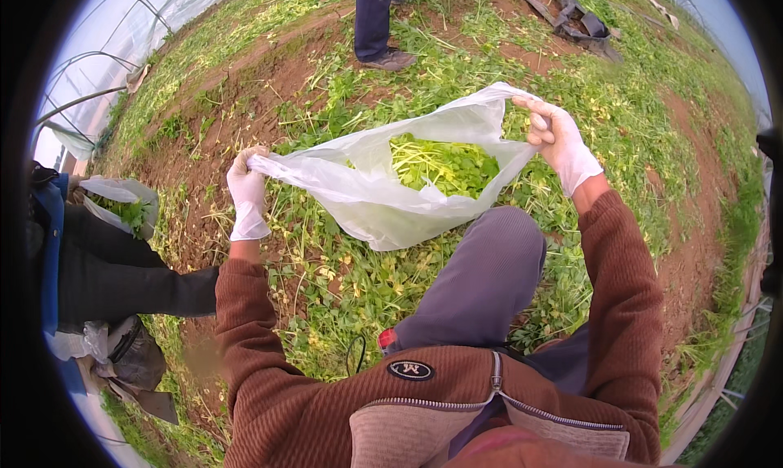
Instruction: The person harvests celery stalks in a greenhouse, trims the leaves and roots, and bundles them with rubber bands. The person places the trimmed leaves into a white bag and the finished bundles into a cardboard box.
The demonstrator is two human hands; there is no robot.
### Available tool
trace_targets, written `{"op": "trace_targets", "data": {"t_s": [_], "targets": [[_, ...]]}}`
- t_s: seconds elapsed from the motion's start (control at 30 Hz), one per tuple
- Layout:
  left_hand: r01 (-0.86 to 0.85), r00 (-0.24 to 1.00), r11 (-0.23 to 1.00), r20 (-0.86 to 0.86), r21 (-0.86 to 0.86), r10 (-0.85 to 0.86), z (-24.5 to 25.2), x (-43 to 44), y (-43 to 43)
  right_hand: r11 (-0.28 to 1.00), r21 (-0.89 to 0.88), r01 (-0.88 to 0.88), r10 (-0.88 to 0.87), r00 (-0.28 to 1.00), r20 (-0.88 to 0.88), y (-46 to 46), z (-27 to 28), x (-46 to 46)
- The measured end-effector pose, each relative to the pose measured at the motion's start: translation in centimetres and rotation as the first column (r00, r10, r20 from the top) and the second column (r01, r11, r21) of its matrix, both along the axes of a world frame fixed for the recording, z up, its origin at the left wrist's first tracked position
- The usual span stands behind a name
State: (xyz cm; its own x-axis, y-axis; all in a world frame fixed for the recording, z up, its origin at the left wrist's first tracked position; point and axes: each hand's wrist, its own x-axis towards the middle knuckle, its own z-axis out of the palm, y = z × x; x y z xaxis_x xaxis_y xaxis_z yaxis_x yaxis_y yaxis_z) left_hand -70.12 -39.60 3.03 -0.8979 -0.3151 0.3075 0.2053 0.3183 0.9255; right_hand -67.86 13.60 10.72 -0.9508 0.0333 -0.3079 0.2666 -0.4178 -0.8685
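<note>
A translucent white plastic bag [391, 223] is stretched sideways between my hands, its mouth gaping. Leafy green stalks, likely celery [443, 168], lie inside it. My left hand [248, 177], in a thin whitish glove, grips the twisted left corner of the bag. On the other side my right hand [556, 131], gloved the same way, pinches the raised right corner between thumb and fingers. The bag's lower edge rests close to my bent knee [501, 254], above the leaf-strewn ground.
Cut leaves and stalks [342, 296] cover the brown soil. A person in dark trousers [373, 21] stands ahead; another at the left holds a bag of greens [125, 208]. Dark sheeting [578, 24] lies at the upper right. Greenhouse hoops [104, 55] curve at the left.
</note>
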Motion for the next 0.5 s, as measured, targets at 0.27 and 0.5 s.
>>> {"op": "trace_targets", "data": {"t_s": [0.27,0.5], "targets": [[-0.183,0.977,0.902,0.172,0.39,0.124,-4.9,3.2,-0.7,0.975,0.121,-0.184,0.193,0.979,-0.067,1.6,-0.7,-0.1],[0.342,0.894,0.369,-0.178,0.864,-0.412,-2.7,6.6,7.5,0.955,0.279,-0.099,0.105,0.994,-0.006,3.1,-2.2,1.4]]}}
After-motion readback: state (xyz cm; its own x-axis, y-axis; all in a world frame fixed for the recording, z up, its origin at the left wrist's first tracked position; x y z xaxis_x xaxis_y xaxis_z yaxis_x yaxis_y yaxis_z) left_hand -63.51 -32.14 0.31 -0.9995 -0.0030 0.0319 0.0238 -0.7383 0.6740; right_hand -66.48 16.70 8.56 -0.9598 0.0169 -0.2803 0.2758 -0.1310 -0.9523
